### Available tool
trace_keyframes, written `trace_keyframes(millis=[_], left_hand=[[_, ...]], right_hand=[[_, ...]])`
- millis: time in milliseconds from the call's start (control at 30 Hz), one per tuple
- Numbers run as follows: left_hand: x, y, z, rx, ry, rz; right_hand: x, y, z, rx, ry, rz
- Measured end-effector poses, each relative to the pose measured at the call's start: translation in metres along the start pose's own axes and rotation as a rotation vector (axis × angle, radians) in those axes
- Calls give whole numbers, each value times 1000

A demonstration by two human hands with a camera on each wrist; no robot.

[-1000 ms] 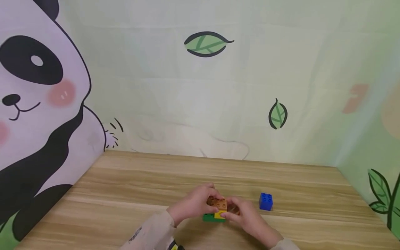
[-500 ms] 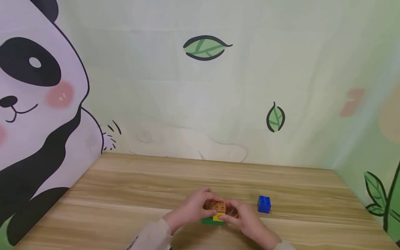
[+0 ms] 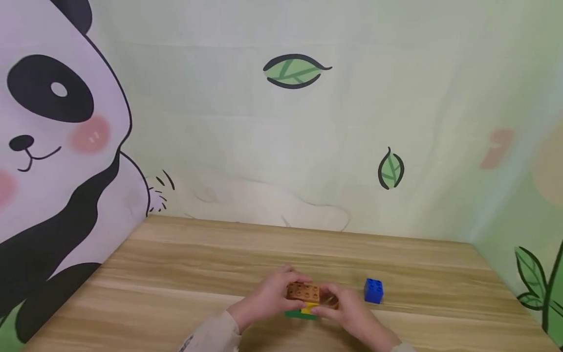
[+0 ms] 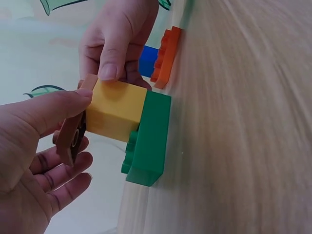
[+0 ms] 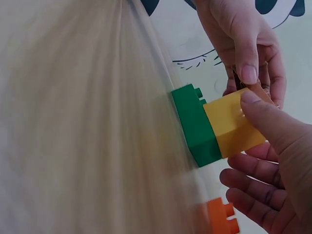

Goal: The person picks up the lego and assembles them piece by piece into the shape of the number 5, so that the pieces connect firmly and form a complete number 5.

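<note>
In the head view a brown brick (image 3: 303, 292) tops a yellow brick (image 3: 309, 308), which stands on one end of a longer green brick (image 3: 299, 314) on the table. My left hand (image 3: 267, 295) pinches the brown brick between thumb and fingers. The brown brick reaches out past the yellow one over the green studs, as the left wrist view shows. My right hand (image 3: 349, 308) grips the yellow brick (image 5: 231, 124), its thumb on the near face. Whether the brown brick is fully pressed down I cannot tell.
A blue brick (image 3: 373, 291) stands on the wooden table (image 3: 198, 249) to the right of the hands. An orange brick (image 4: 167, 56) lies near the stack, mostly hidden behind my right hand in the head view. A printed cloth (image 3: 220, 132) closes off the table's back.
Both hands stay at the stack. The left hand's fingers have shifted slightly on the brown brick, which shows more of its studs. The head view has moved a little.
</note>
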State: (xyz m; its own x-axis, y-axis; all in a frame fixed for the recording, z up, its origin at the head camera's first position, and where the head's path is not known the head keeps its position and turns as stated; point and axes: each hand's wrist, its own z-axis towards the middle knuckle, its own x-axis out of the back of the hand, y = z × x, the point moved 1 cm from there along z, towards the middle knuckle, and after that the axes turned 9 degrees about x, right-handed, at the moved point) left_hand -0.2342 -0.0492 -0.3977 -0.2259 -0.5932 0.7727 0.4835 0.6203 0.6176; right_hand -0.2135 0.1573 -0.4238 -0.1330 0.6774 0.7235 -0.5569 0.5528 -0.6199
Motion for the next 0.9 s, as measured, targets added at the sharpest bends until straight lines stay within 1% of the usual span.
trace_keyframes(millis=[167, 433, 533, 667, 767, 833, 900], left_hand=[[3, 0, 0, 27, -11, -19], [13, -2, -4, 115, -27, -92], [15, -5, -6, 117, -14, -109], [14, -9, -9, 96, 17, -116], [12, -11, -12, 89, 39, -126], [11, -13, -13, 93, 54, -141], [11, -13, -13, 100, 68, -176]], right_hand=[[7, -2, -3, -20, 2, -31], [20, -7, -3, -12, -1, -55], [24, -7, -3, -11, 3, -70], [31, -8, -4, -16, 11, -79], [36, -8, -4, -4, 31, -84], [40, -9, -5, 11, 50, -97], [43, -9, -5, 24, 67, -120]])
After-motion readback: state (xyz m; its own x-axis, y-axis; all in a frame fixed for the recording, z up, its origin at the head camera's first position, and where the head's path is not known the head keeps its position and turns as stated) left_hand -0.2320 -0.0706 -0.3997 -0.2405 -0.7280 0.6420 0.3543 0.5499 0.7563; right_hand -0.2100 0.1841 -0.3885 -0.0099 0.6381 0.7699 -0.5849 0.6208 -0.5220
